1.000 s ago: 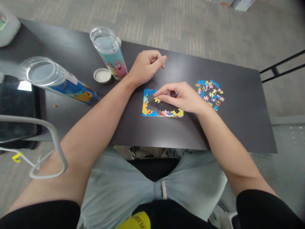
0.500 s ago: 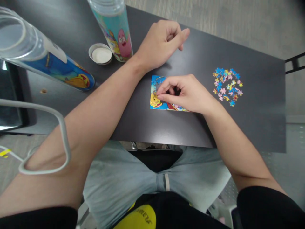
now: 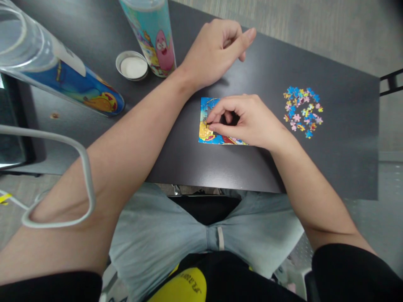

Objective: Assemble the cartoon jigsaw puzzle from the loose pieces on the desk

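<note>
A partly assembled jigsaw puzzle (image 3: 206, 136) lies flat on the dark table, its left side and bottom edge showing blue, yellow and red. Over it, my right hand (image 3: 247, 119) bends in a pinch, thumb and forefinger tips closed on a puzzle piece at the inner edge of the left side. That piece is mostly hidden by the fingertips, and the hand covers the puzzle's right part. Beyond the puzzle, my left hand (image 3: 218, 52) rests on its side on the table, fingers curled in and thumb pointing out, with nothing visible in it.
Loose puzzle pieces (image 3: 304, 110) lie in a rough ring at the right. Two clear-topped printed cylinders (image 3: 162, 50) stand at the left, a round lid (image 3: 134, 67) between them. A grey cable (image 3: 90, 184) loops across my left forearm. The table (image 3: 201, 170) ends close to my lap.
The view has shifted slightly. My right hand keeps its pinch at the puzzle, its fingertips almost in the same spot. My left hand stays curled in place.
</note>
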Demonstrator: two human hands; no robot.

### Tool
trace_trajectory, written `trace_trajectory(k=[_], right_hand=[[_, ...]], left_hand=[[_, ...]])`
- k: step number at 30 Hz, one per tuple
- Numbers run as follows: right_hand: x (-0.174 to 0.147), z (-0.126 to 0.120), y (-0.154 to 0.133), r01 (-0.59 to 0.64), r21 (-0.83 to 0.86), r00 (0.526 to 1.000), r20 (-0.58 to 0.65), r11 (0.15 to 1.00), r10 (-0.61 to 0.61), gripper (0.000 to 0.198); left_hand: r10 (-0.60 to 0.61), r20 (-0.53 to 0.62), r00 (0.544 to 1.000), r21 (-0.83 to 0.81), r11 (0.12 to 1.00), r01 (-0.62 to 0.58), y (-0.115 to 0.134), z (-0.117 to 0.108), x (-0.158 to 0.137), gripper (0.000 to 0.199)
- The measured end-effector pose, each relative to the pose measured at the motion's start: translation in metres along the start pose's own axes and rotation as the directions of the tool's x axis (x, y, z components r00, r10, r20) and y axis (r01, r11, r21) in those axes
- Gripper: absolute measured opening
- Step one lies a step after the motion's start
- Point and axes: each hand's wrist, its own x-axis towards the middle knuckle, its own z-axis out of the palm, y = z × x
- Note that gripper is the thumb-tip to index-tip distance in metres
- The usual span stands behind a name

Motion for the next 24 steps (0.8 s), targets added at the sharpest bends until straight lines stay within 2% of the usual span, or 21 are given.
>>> trace_trajectory(k=[7,9,12,15,19,20,22,24], right_hand=[[0.002,-0.003,-0.002,-0.013,-0.123,1.000,-0.001,0.992,0.014,0.012],[0.001,-0.008,-0.003,-0.004,-0.133,0.997,-0.071,0.991,-0.006,0.021],[-0.005,-0.025,-0.002,-0.016,-0.175,0.965,-0.259,0.984,-0.031,0.048],[-0.016,-0.055,0.008,-0.091,-0.264,0.915,-0.403,0.960,-0.025,0.061],[-0.046,-0.115,0.037,-0.182,-0.420,0.804,-0.584,0.889,-0.111,0.051],[-0.055,-0.130,0.045,-0.245,-0.444,0.785,-0.612,0.862,-0.092,0.049],[-0.074,-0.155,0.059,-0.372,-0.441,0.769,-0.640,0.817,0.005,0.040],[-0.088,-0.171,0.069,-0.456,-0.402,0.773,-0.621,0.794,0.129,0.026]], left_hand=[[0.013,0.011,1.000,0.045,0.999,-0.014,-0.005,0.001,0.002,0.064],[0.029,0.016,0.999,0.055,0.998,-0.030,-0.012,0.003,0.004,0.059],[0.088,0.027,0.996,0.033,0.995,-0.089,-0.028,0.005,0.007,0.050],[0.082,0.004,0.997,0.028,0.996,-0.082,-0.044,0.005,0.010,0.054],[0.000,0.046,0.999,-0.018,1.000,0.000,-0.058,-0.001,0.009,0.068],[-0.002,0.074,0.997,-0.035,0.999,0.004,-0.059,-0.004,0.007,0.065],[0.013,0.056,0.998,-0.042,0.999,-0.011,-0.057,-0.010,0.003,0.059],[0.040,0.111,0.993,-0.007,0.999,-0.040,-0.053,-0.015,-0.002,0.048]])
